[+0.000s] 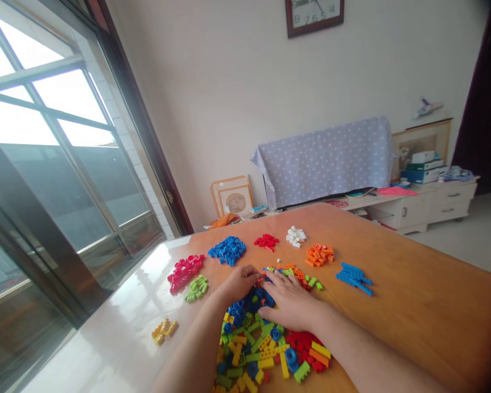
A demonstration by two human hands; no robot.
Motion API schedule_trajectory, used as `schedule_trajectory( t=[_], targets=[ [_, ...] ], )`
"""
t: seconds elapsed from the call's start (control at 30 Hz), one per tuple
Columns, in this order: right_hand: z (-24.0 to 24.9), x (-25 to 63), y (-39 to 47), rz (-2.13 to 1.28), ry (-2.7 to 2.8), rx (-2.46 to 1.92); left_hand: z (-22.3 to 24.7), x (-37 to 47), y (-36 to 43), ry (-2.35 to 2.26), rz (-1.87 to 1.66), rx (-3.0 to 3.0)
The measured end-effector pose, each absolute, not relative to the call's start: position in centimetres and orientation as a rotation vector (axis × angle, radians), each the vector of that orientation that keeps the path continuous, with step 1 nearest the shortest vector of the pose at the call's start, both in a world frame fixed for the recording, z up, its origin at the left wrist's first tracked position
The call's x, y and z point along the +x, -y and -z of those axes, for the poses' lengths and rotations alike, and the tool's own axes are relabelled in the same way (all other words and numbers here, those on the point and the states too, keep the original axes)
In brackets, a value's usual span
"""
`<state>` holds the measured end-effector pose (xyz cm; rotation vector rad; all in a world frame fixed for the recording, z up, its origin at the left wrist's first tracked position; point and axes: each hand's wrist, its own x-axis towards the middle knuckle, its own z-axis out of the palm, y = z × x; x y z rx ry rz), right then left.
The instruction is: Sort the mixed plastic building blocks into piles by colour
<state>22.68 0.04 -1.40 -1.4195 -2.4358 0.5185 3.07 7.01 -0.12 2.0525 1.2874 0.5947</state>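
A mixed pile of toy building bricks (pixel 253 333) in blue, green, yellow, red and orange lies on the table before me. My left hand (pixel 242 282) is at the far left side of this pile. Its fingers are curled together, and whatever they may hold is hidden. Over the pile's far middle, my right hand (pixel 288 299) lies palm down with fingers spread, touching bricks. Orange bricks (pixel 298 274) and green bricks (pixel 314 283) lie just beyond its fingers. Blue round pieces (pixel 237 312) show below my left hand.
Around the pile sit sorted heaps: pink bricks (pixel 185 271), light green bricks (pixel 196 288), yellow bricks (pixel 163 331), blue pieces (pixel 227 250), red pieces (pixel 265 241), white pieces (pixel 295 236), orange bricks (pixel 319 254) and long blue pieces (pixel 354 277). The brown table (pixel 417 295) extends right.
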Motion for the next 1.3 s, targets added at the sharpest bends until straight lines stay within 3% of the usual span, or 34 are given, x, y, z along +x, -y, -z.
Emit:
schedule_trajectory(
  t=[0.33, 0.53, 0.8, 0.97, 1.3],
  targets=[
    [1.2, 23.0, -0.3, -0.338, 2.395, -1.279, -2.5, 2.7, -5.4, -1.173, -0.711, 1.869],
    [0.8, 23.4, -0.3, -0.395, 2.323, -1.238, -5.0, 1.5, -3.7, -1.221, -0.879, 1.843],
    [-0.6, 25.0, -1.4, -0.364, 2.101, -1.566, -4.3, -0.1, 0.0, -1.362, -1.064, 1.719],
    [-0.4, 26.1, -1.7, -0.363, 2.131, -1.750, -2.5, 0.8, 1.6, -1.468, -0.904, 1.874],
    [0.5, 23.6, -1.0, -0.533, 2.202, -1.357, 0.2, 2.8, 3.2, -1.338, -0.599, 2.546]
  ],
)
